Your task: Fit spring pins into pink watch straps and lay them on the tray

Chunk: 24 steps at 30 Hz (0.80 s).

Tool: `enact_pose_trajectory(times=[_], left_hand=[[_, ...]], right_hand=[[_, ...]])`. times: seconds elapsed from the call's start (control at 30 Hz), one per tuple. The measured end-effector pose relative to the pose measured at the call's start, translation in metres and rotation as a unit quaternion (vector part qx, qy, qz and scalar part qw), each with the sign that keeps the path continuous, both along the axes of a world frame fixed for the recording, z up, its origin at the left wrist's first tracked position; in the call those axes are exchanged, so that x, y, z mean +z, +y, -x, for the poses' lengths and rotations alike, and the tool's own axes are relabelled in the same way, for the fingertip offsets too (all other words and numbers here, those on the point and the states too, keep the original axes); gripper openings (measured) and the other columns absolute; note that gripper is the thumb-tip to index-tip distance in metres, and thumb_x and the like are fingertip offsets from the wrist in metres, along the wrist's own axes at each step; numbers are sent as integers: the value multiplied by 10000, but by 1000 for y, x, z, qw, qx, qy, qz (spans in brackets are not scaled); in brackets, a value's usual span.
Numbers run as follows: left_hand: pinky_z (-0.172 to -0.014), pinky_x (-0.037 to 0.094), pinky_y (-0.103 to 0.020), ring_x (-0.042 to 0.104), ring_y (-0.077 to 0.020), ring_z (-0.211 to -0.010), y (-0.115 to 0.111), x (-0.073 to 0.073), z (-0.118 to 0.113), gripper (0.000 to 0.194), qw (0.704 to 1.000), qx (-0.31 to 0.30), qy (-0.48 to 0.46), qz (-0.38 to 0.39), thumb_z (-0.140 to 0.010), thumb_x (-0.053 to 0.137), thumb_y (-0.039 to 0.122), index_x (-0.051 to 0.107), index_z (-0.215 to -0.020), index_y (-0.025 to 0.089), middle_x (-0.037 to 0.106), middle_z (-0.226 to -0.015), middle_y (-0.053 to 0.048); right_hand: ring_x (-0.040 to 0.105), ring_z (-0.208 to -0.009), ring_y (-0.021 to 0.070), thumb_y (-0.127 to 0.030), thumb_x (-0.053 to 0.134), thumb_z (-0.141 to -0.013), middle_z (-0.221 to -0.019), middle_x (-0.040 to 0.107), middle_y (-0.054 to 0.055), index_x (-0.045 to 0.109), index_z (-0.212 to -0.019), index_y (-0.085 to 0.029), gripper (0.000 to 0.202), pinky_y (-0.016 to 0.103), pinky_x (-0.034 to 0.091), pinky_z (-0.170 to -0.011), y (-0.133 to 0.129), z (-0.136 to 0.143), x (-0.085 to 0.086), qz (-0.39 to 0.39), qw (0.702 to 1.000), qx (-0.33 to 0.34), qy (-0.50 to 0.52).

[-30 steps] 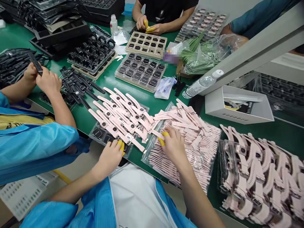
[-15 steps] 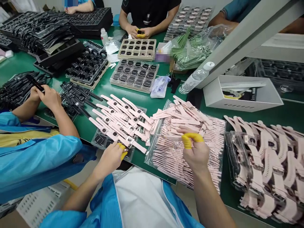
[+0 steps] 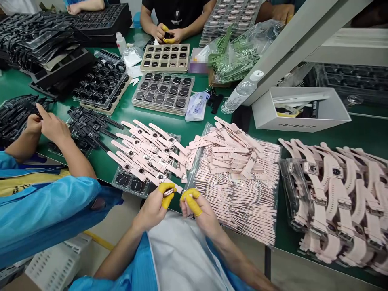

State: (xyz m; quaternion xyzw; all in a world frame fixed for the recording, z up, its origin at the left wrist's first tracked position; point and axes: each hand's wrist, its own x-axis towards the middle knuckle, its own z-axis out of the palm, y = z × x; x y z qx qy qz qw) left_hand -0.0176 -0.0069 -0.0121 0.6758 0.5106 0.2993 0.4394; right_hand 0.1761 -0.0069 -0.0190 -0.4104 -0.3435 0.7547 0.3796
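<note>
Yellow covers sit on some fingertips of both my hands. My left hand (image 3: 154, 208) pinches a small metallic watch case (image 3: 169, 192) edge-on, in front of the tray. Close beside it on the right, my right hand (image 3: 198, 208) is closed with curled fingers; what it grips is hidden. Just beyond my hands, pink-strapped watches (image 3: 148, 151) lie in slanted rows over a clear plastic tray (image 3: 124, 180) with dark square watch faces in it. To the right, loose pink watch straps (image 3: 233, 149) are heaped on a plastic bag of neatly packed pink straps (image 3: 242, 202).
More pink-strapped watches (image 3: 339, 194) are stacked in trays at the right. A white box (image 3: 300, 121), a water bottle (image 3: 242, 93) and a slanted grey post (image 3: 291, 48) stand behind. At the left, a co-worker's hands (image 3: 51, 125) are among black straps.
My right hand has moved left from over the strap heap to beside my left hand. My left hand has drawn back from the tray with the watch case. The view has shifted slightly.
</note>
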Motion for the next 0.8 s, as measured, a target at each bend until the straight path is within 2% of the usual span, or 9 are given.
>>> enact_pose_trajectory(times=[0.1, 0.2, 0.37, 0.67, 0.8], left_hand=[[-1029, 563, -387, 664, -228, -1188, 4, 1, 2, 327, 998, -22, 9, -49, -1043, 437, 158, 568, -1339, 200, 689, -1257, -135], [-1065, 558, -411, 644, -244, -1244, 4, 1, -1, 444, 994, -64, 24, -84, -999, 430, 90, 563, -1407, 204, 672, -1307, -143], [-1063, 565, -408, 640, -243, -1241, 2, -2, -4, 561, 990, -92, 24, -106, -936, 418, 28, 548, -1450, 212, 657, -1311, -135], [-1073, 543, -402, 600, -248, -1286, -4, -10, -8, 477, 989, -60, 32, -129, -999, 402, 63, 516, -1444, 188, 625, -1324, -157], [-1088, 526, -405, 581, -242, -1270, -4, -7, -7, 478, 992, -71, 22, -103, -1038, 388, 113, 468, -1501, 206, 575, -1345, -156]], right_hand=[[403, -489, 100, -709, 586, -950, -675, 541, -44, 540, -937, -236, 475, 265, 338, -504, -11, 5, -9, 22, 999, 49, 7], [342, -464, 79, -705, 591, -948, -662, 528, -57, 528, -926, -231, 479, 240, 261, -464, -11, 4, -6, 53, 996, 73, 16], [425, -444, 84, -699, 675, -887, -614, 570, -46, 558, -856, -212, 502, 226, 318, -429, -2, -2, 3, 55, 987, 151, 15], [350, -378, 78, -622, 730, -868, -512, 514, -80, 565, -897, -217, 439, 207, 260, -380, -8, 1, -11, 131, 986, 73, 73], [293, -346, 72, -625, 743, -857, -484, 489, -116, 508, -977, -247, 460, 191, 225, -357, -9, 6, -10, 126, 988, 9, 87]])
